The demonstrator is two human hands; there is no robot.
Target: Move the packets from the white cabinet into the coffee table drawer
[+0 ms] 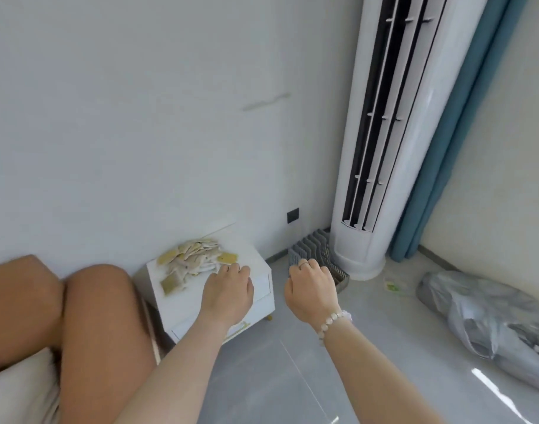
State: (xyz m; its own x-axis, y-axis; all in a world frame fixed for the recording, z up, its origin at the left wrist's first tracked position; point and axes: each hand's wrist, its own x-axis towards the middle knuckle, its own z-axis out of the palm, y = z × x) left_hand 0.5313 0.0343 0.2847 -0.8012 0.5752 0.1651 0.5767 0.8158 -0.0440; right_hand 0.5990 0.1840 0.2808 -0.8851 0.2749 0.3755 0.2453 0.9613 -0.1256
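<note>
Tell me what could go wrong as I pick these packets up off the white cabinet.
1. The packets lie in a loose heap reaching the edge of the white cabinet by your knee, so a sweep by your left hand could knock some to the floor.
2. Only that hand is at the heap. Your right hand is out beside the cabinet, so a one-handed grab may spill some.
</note>
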